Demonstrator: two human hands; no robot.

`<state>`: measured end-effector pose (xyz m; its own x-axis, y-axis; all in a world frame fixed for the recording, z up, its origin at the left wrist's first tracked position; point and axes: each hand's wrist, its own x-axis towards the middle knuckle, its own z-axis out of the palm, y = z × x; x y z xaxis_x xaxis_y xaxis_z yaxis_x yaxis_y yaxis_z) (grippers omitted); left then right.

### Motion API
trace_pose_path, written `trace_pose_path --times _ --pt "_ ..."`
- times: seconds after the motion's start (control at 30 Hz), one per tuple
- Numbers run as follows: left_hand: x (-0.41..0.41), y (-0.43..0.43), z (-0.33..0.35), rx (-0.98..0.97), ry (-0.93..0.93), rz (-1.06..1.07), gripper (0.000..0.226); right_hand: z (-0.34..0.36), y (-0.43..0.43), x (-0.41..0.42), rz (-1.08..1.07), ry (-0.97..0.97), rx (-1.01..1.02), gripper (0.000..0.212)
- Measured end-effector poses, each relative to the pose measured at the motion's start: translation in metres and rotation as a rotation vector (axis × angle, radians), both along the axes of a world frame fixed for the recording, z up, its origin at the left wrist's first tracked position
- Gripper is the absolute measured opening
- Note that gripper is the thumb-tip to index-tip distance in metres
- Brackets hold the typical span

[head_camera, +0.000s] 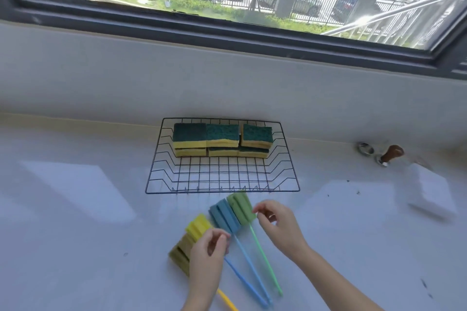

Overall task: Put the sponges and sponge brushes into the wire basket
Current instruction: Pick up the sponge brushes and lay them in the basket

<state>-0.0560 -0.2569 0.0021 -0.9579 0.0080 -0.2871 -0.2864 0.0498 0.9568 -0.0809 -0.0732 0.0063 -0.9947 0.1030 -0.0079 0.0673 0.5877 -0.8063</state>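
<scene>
Your two arms come into view from the bottom edge, and both are bare: no sleeve or cuff shows anywhere along the forearms up to where the frame cuts them off. Your left hand (206,254) wears no glove, ring or bracelet, and the wrist behind it carries no watch or band. Your right hand (278,225) is just as plain, ungloved, with nothing on the fingers or wrist. Both hands are slightly blurred, so nails and finer marks cannot be made out. No clothing shows.
</scene>
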Motion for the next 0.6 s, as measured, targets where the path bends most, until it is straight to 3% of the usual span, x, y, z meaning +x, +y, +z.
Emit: trace_pose_path --times 0.2,0.43,0.6 --pt "0.018 0.027 -0.008 0.045 -0.393 -0.088 0.01 -0.021 0.012 0.033 -0.03 -0.146 -0.01 0.033" --pt "0.02 0.053 -0.01 0.148 -0.566 -0.05 0.059 -0.034 0.002 0.05 -0.004 -0.422 -0.075 0.035" --pt "0.029 0.063 -0.008 0.356 -0.632 0.02 0.024 -0.035 -0.003 0.061 0.045 -0.424 -0.097 0.02"
